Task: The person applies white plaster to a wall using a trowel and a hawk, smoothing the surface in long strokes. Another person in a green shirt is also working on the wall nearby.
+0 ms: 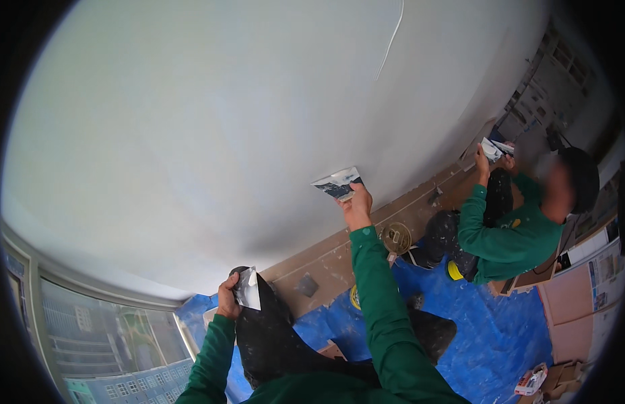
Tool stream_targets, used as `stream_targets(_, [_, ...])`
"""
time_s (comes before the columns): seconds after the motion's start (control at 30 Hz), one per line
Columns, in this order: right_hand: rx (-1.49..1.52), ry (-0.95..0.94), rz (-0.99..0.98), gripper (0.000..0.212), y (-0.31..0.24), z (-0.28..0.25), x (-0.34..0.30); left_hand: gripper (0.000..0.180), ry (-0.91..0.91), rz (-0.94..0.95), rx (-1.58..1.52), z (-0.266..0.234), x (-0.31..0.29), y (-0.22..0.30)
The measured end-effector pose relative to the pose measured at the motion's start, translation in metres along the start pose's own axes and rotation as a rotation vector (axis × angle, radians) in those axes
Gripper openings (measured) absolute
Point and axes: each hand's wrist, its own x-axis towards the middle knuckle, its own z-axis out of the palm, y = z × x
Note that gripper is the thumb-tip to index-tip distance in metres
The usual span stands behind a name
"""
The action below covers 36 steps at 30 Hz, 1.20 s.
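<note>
My right hand (357,207) is closed around a wide putty knife (337,180). Its broad blade, smeared with white and dark patches, lies at or very near the pale wall (211,128); whether it touches I cannot tell. Lower down on the left, my left hand (227,297) grips a second flat metal putty knife (249,289), which is held in front of my dark trouser knee. White filler seems to coat part of that blade. Both handles are mostly hidden by my fingers.
A co-worker in green (521,236) crouches at the right, holding similar blades (493,149). Between us stands a round tin (396,238). Blue sheeting (491,333) covers the floor beside a brown strip along the wall. A window (104,330) lies left; a white cable (391,44) hangs above.
</note>
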Motion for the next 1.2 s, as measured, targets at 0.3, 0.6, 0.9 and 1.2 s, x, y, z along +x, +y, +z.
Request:
stream_targets(0.3, [-0.300,0.048,-0.270,0.018,-0.045,0.089,-0.027,0.032,0.027,0.013,0.050,-0.018,0.009,0.000])
stream_targets(0.6, [-0.121,0.112,-0.095,0.031,0.030,-0.028,0.017,0.029,0.067,0.045,0.025,-0.001,0.005,0.002])
stream_targets(0.9, [-0.244,0.085,-0.341,0.023,-0.038,0.067,-0.003,0.026,0.080,0.045,0.021,0.005,0.004,0.005])
stream_targets(1.2, [-0.374,-0.026,-0.540,0.016,-0.175,0.191,-0.060,0.031,0.018,0.023,0.039,-0.024,0.030,-0.006])
